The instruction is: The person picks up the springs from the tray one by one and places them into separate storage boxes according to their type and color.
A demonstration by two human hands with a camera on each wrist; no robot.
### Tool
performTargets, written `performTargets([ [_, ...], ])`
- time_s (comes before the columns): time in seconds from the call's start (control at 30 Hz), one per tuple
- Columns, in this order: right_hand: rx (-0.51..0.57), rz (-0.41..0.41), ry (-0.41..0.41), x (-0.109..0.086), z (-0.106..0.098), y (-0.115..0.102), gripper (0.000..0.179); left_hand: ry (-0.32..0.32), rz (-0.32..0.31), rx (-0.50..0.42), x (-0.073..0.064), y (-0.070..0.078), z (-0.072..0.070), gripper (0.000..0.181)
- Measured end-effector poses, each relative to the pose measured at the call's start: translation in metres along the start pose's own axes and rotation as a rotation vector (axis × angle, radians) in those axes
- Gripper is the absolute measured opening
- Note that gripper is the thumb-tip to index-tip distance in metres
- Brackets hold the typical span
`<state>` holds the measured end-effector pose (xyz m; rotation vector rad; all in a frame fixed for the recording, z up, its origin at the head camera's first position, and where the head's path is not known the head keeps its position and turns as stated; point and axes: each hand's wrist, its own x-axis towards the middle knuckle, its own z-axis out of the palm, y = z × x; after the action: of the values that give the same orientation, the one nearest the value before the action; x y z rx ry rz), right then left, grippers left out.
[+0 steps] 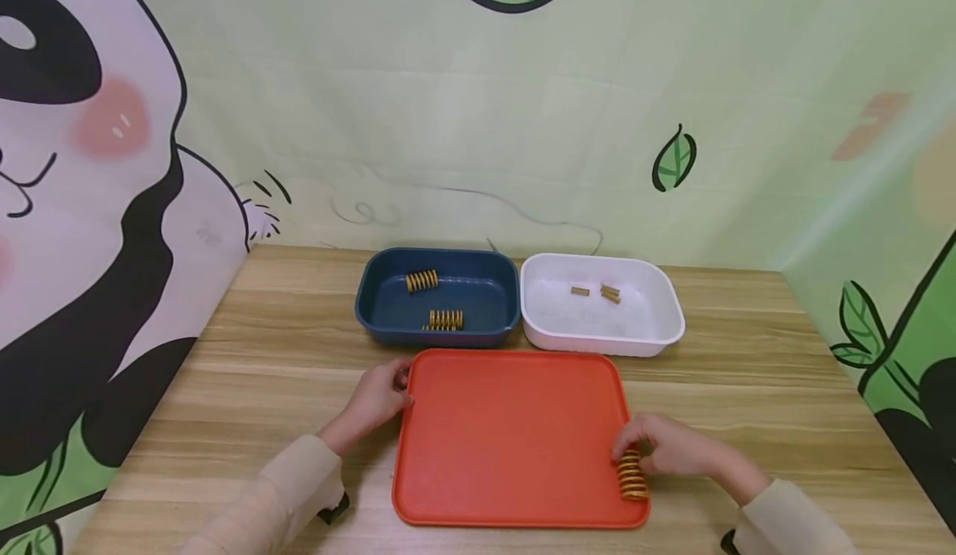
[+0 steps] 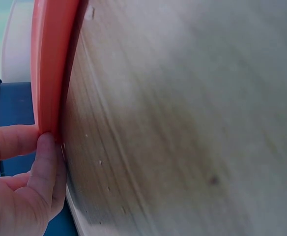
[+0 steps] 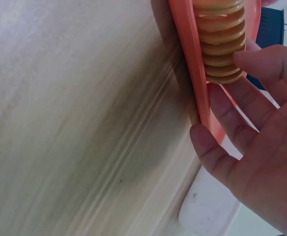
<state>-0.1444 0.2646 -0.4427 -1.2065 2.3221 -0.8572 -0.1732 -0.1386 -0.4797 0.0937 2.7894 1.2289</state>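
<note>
A red rectangular tray (image 1: 515,435) lies on the wooden table in front of me. My left hand (image 1: 376,397) holds its left edge; in the left wrist view the thumb and fingers pinch the tray rim (image 2: 52,69). On the tray's near right corner lies a yellow-brown coil spring (image 1: 631,480), lengthwise along the right edge. My right hand (image 1: 668,445) grips the far end of this spring, thumb against its coils (image 3: 222,37) in the right wrist view. One finger of that hand touches the outside of the tray rim.
Behind the tray stands a dark blue bin (image 1: 381,310) with several similar coil springs (image 1: 446,319). Beside it, on the right, a white bin (image 1: 553,323) contains small brown cylindrical pieces (image 1: 580,291). A printed cloth backdrop (image 1: 463,124) rises behind the table.
</note>
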Motion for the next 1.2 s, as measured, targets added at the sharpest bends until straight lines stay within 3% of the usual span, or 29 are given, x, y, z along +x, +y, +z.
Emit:
performTargets([
  [0.37, 0.052, 0.141, -0.017, 0.0019, 0.0002, 0.0000, 0.022, -0.005, -0.012, 0.000, 0.0003, 0.0007, -0.0001, 0.046],
  [0.5, 0.063, 0.158, -0.017, 0.0018, -0.0003, -0.0015, 0.023, -0.006, -0.012, -0.004, 0.0004, 0.0006, -0.0002, 0.045],
  [0.97, -0.038, 0.119, -0.016, 0.0025, 0.0052, -0.0042, 0.026, 0.008, 0.002, -0.006, 0.0004, -0.0006, 0.0003, 0.047],
  [1.2, -0.088, 0.044, 0.037, 0.0039, 0.0093, -0.0037, 0.023, 0.015, 0.008, 0.003, 0.0002, -0.0005, 0.0006, 0.046],
])
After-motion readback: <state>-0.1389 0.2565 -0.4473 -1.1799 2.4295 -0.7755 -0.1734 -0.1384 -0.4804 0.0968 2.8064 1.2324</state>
